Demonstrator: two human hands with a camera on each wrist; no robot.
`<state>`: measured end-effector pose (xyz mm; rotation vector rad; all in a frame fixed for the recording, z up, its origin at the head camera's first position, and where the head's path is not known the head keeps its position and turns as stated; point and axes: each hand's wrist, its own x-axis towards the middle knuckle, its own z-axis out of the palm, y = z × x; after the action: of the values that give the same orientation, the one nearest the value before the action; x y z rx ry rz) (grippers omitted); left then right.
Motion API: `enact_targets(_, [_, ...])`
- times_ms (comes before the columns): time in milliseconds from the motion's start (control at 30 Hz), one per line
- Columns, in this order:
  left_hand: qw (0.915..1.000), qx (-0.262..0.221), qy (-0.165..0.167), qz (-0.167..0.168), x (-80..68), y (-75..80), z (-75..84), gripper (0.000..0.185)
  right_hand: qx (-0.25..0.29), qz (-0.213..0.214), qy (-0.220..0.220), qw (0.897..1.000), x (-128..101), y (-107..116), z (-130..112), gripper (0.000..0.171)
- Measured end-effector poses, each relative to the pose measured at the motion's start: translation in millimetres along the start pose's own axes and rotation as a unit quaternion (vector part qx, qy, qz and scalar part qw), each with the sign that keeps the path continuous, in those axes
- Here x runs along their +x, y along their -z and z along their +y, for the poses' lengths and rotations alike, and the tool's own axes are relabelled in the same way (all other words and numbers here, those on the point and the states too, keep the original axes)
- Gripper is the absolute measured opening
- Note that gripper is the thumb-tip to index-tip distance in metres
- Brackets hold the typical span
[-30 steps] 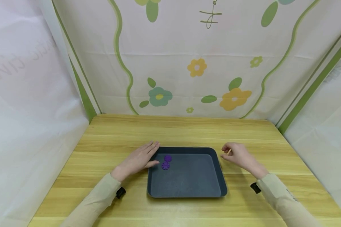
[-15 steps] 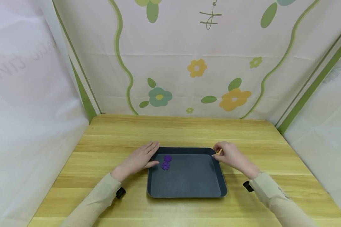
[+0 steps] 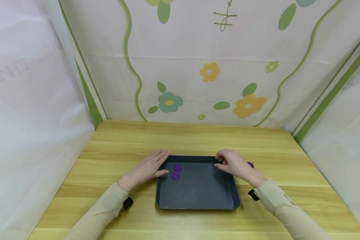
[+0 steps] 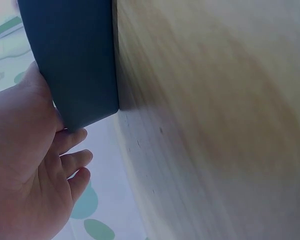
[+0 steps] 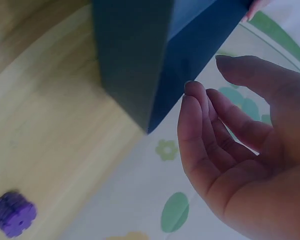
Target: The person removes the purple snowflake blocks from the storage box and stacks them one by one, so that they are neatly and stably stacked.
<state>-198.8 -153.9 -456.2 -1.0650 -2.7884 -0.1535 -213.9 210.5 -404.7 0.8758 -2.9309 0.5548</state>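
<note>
A dark grey rectangular tray (image 3: 198, 193) lies on the wooden table. My left hand (image 3: 148, 168) rests over its left rim near the back corner, fingers fairly straight and the thumb on the inner side; the left wrist view has the fingers by the tray's outer wall. Inside, towards the left, two purple notched discs (image 3: 175, 175) lie close together. Above the tray's back right corner hovers my right hand (image 3: 232, 164), fingers bent and thumb apart. In the right wrist view nothing shows between that thumb and the fingertips. A stack of purple notched discs (image 5: 13, 214) stands right of the tray.
The wooden table (image 3: 123, 140) reaches back to a white patterned cloth (image 3: 183, 73). More white cloth (image 3: 39, 110) hangs at the left and right sides. Each wrist carries a small black device (image 3: 127, 203).
My right hand has moved left from beside the tray to above its back right corner. The purple stack on the right now shows past the wrist. My left hand keeps its place.
</note>
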Motion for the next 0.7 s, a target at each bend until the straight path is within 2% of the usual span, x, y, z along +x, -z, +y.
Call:
enact_targets(300, [0.9999,-0.003,0.006,-0.011,0.0,1.7,0.1,0.073,0.013,-0.014,0.021,1.000,16.1,-3.4,-16.7,0.022])
enact_targets(500, [1.0000,0.006,0.001,-0.003,-0.6,1.6,0.0,0.073,0.028,-0.028,0.029,0.999,24.2,-8.8,-25.0,0.022])
enact_targets(700, [1.0000,0.009,-0.002,0.001,-0.8,0.8,-0.7,0.073,0.022,-0.028,0.055,0.998,32.1,-14.5,-32.3,0.019])
